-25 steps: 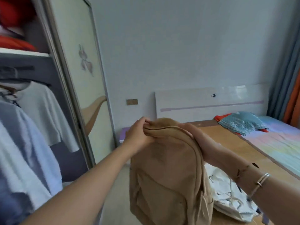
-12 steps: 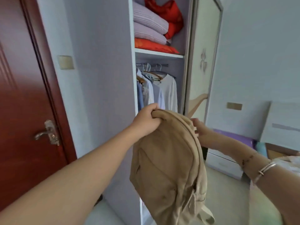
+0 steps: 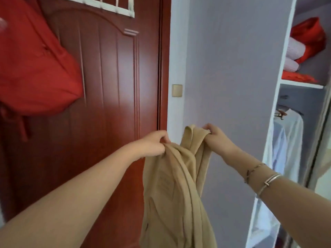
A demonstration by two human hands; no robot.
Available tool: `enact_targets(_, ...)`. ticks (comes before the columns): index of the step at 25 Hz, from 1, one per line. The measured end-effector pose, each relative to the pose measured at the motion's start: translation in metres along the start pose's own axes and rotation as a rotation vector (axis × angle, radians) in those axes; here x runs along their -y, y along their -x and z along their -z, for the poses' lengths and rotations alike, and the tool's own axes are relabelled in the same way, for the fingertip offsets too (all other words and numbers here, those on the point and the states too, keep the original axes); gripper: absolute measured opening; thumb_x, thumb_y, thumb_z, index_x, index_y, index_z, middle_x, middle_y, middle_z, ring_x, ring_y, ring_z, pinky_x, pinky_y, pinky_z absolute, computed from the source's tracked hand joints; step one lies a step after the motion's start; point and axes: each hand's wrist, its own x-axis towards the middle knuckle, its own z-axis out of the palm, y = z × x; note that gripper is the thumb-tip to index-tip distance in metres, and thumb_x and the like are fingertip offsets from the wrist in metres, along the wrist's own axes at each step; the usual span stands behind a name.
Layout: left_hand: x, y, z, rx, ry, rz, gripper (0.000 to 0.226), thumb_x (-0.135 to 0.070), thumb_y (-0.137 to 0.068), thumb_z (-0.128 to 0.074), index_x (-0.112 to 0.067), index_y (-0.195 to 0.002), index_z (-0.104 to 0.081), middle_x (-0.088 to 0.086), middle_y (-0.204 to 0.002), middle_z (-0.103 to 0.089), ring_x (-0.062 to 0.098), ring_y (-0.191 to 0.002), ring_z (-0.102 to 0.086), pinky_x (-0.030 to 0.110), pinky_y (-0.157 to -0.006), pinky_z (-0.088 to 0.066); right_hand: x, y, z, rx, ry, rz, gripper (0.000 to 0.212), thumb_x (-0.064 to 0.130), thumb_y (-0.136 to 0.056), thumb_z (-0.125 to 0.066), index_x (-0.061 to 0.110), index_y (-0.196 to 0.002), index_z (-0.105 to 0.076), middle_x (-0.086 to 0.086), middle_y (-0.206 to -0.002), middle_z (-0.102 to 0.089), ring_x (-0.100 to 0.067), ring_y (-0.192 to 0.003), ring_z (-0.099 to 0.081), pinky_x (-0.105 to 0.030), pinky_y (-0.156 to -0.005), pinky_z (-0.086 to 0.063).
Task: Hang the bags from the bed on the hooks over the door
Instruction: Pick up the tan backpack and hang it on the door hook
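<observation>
A tan backpack hangs between my hands in front of the dark red door. My left hand grips the fabric at its top. My right hand pinches the tan strap loop a little higher and to the right. A white over-door hook rack shows at the door's top edge, well above both hands. A red bag hangs on the door at the upper left. The bed is out of view.
A grey wardrobe side panel stands right of the door, with a gold wall switch beside the frame. The open wardrobe at the far right holds folded bedding and hanging white shirts.
My view has swung left from the bed past the wardrobe to the door. The backpack came along in both hands, and my right hand now pinches its strap loop.
</observation>
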Motion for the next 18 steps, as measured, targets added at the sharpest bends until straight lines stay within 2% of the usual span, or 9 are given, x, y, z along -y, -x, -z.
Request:
enact_targets(2, 0.045, -0.004, 0.043, 0.135, 0.067, 0.080, 0.038, 0.006, -0.069, -0.049, -0.018, -0.097, -0.058, 0.011, -0.130, -0.057, 0.028, -0.118, -0.055, 0.043, -0.100, -0.044, 0.031, -0.035, -0.059, 0.058, -0.031, 0.090, 0.010, 0.005, -0.083, -0.050, 0.014, -0.087, -0.051, -0.004, -0.070, -0.065, -0.013, -0.056, -0.061, -0.019, -0.052, -0.048)
enact_targets(4, 0.079, -0.014, 0.090, 0.137, 0.280, 0.074, 0.040, -0.012, -0.068, -0.058, -0.023, -0.107, -0.056, 0.006, -0.133, -0.055, 0.021, -0.122, -0.053, 0.040, -0.110, -0.033, 0.063, -0.072, -0.118, 0.118, -0.040, 0.179, 0.015, 0.002, -0.077, -0.056, 0.014, -0.083, -0.051, -0.009, -0.072, -0.062, -0.020, -0.059, -0.056, -0.031, -0.056, -0.048)
enact_targets(6, 0.097, -0.025, 0.123, 0.160, 0.358, 0.070, 0.060, -0.039, -0.068, -0.069, -0.024, -0.123, -0.050, 0.000, -0.130, -0.059, 0.015, -0.122, -0.054, 0.038, -0.113, -0.029, 0.090, -0.096, -0.155, 0.134, -0.036, 0.234, 0.018, 0.002, -0.073, -0.061, 0.014, -0.081, -0.050, -0.004, -0.066, -0.056, -0.017, -0.054, -0.051, -0.032, -0.053, -0.046)
enact_targets(7, 0.108, -0.031, 0.137, 0.155, 0.315, 0.041, 0.067, -0.047, -0.068, -0.071, -0.023, -0.127, -0.049, 0.000, -0.124, -0.065, 0.014, -0.118, -0.059, 0.037, -0.111, -0.035, 0.103, -0.113, -0.171, 0.142, -0.068, 0.256, 0.019, 0.001, -0.072, -0.060, 0.014, -0.081, -0.050, -0.003, -0.065, -0.055, -0.015, -0.052, -0.050, -0.030, -0.051, -0.046)
enact_targets(8, 0.116, -0.039, 0.153, 0.124, 0.291, 0.002, 0.063, -0.049, -0.071, -0.071, -0.022, -0.124, -0.053, 0.000, -0.110, -0.072, 0.014, -0.109, -0.065, 0.036, -0.105, -0.044, 0.117, -0.131, -0.185, 0.145, -0.104, 0.284, 0.020, 0.000, -0.071, -0.059, 0.014, -0.082, -0.050, -0.003, -0.066, -0.055, -0.015, -0.051, -0.050, -0.028, -0.049, -0.046)
enact_targets(11, 0.133, -0.063, 0.201, -0.027, 0.427, -0.081, 0.018, -0.031, -0.085, -0.065, -0.018, -0.097, -0.064, -0.001, -0.070, -0.072, 0.019, -0.082, -0.074, 0.035, -0.082, -0.058, 0.143, -0.179, -0.207, 0.238, -0.233, 0.321, 0.022, -0.001, -0.076, -0.059, 0.013, -0.089, -0.049, -0.004, -0.065, -0.061, -0.019, -0.056, -0.051, -0.026, -0.050, -0.048)
enact_targets(15, 0.140, -0.098, 0.275, -0.275, 0.533, -0.129, 0.015, -0.024, -0.091, -0.057, -0.010, -0.086, -0.058, 0.000, -0.058, -0.064, 0.014, -0.051, -0.064, 0.024, -0.053, -0.056, 0.135, -0.243, -0.222, 0.541, -0.493, 0.364, 0.029, 0.010, -0.081, -0.069, 0.017, -0.095, -0.044, -0.015, -0.102, -0.070, -0.025, -0.077, -0.062, -0.039, -0.082, -0.055)
enact_targets(16, 0.139, -0.106, 0.291, -0.304, 0.542, -0.149, 0.016, -0.025, -0.091, -0.056, -0.011, -0.084, -0.056, 0.000, -0.056, -0.061, 0.013, -0.046, -0.060, 0.024, -0.049, -0.053, 0.133, -0.259, -0.225, 0.600, -0.576, 0.384, 0.029, 0.009, -0.080, -0.069, 0.018, -0.093, -0.044, -0.016, -0.104, -0.068, -0.025, -0.079, -0.063, -0.041, -0.084, -0.055)
enact_targets(18, 0.131, -0.121, 0.324, -0.357, 0.528, -0.198, 0.017, -0.027, -0.090, -0.057, -0.011, -0.084, -0.055, -0.001, -0.052, -0.057, 0.010, -0.040, -0.053, 0.023, -0.045, -0.049, 0.144, -0.295, -0.232, 0.693, -0.704, 0.460, 0.025, 0.009, -0.079, -0.068, 0.019, -0.087, -0.046, -0.007, -0.095, -0.068, -0.024, -0.080, -0.066, -0.037, -0.074, -0.057)
